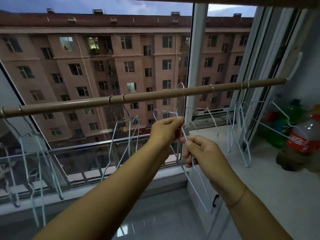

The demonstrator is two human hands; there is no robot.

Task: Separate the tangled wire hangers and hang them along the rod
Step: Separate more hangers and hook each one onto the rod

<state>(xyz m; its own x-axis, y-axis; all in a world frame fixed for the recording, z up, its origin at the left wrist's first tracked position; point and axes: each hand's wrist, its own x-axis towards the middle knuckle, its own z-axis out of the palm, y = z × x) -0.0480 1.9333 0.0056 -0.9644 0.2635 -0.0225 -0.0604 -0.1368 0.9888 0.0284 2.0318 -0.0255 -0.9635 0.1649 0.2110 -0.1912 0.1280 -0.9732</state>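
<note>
Just below the rod (147,97), both hands grasp one white wire hanger (184,135): left hand (166,130) pinching higher, right hand (202,153) curled round it lower. Other hangers (129,132) hang along the rod.

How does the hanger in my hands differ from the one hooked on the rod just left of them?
The left hand and right hand grip the held hanger; the hooked hanger hangs untouched. The hooked hanger's hook wraps the rod; the held hanger's hook is unclear. Both are thin pale wire.
</note>
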